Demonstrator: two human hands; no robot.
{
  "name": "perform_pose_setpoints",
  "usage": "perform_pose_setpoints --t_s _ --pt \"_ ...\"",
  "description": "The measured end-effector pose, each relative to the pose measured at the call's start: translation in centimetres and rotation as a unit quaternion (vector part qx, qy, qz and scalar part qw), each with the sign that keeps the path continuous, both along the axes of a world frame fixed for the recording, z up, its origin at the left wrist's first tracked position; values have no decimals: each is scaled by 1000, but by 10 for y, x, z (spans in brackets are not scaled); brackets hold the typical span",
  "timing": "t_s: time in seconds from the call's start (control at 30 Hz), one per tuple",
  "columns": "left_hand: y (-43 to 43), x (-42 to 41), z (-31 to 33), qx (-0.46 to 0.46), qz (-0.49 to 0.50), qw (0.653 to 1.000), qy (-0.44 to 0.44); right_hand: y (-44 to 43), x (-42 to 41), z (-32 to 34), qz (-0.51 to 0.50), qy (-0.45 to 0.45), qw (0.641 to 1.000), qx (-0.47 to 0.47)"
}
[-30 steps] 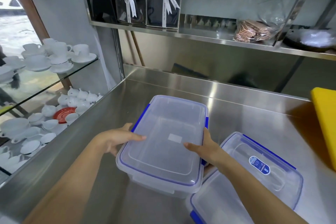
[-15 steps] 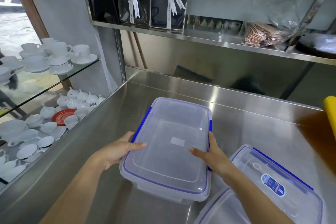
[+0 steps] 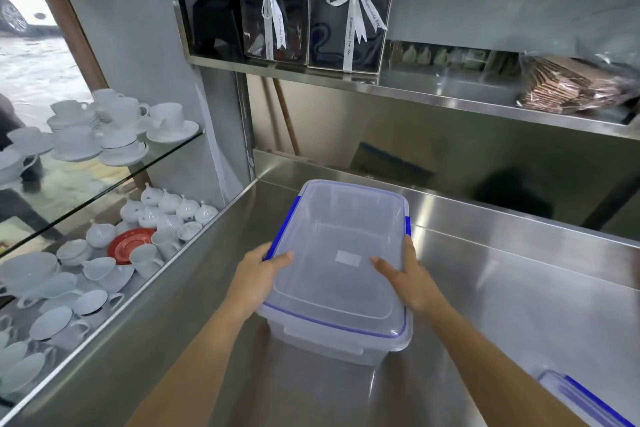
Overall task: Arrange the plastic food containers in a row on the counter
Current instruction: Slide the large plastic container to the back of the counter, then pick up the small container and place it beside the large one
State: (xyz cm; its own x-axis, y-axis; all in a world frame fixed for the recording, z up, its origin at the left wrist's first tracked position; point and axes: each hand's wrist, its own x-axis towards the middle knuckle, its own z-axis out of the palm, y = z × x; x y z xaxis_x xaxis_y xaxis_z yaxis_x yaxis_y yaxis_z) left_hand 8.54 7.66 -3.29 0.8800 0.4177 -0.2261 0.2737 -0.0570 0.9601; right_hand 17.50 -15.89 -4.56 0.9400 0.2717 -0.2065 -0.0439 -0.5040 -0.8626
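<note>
A clear rectangular plastic container (image 3: 337, 253) with a blue-trimmed lid and blue side clips is in the middle of the steel counter (image 3: 502, 288), its long side running away from me. My left hand (image 3: 258, 274) grips its left edge, thumb on the lid. My right hand (image 3: 407, 276) grips the right edge the same way. Whether its base touches the counter I cannot tell. Only a corner of a second clear container (image 3: 581, 402) with blue trim shows at the bottom right.
A raised steel ledge (image 3: 450, 204) runs along the back of the counter. Above it a steel shelf (image 3: 415, 94) holds ribboned gift boxes (image 3: 318, 3) and a bag of brown packets (image 3: 571, 87). Glass shelves with white cups and saucers (image 3: 104, 128) stand at the left.
Both hands have carried the container farther back and left on the counter. The second container has slid almost out of view at bottom right, and the yellow object is gone from view.
</note>
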Motion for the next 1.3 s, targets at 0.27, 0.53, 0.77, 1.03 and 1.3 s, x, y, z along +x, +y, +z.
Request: perform_pose_setpoints --t_s 0.27,0.53,0.77,1.03,1.3 --pt "27 56 -3 2 -4 1000 6 25 47 2 -6 -8 999 -39" --pt "33 56 -5 235 -13 961 144 28 32 35 8 8 973 -231" --pt "14 51 55 454 -108 859 210 -20 13 84 121 -36 949 -288" --pt "-160 -10 103 325 -293 898 -36 -129 -38 98 94 -20 945 -312" --pt "-259 -45 23 188 -355 913 73 -216 -113 66 -27 -94 937 -336"
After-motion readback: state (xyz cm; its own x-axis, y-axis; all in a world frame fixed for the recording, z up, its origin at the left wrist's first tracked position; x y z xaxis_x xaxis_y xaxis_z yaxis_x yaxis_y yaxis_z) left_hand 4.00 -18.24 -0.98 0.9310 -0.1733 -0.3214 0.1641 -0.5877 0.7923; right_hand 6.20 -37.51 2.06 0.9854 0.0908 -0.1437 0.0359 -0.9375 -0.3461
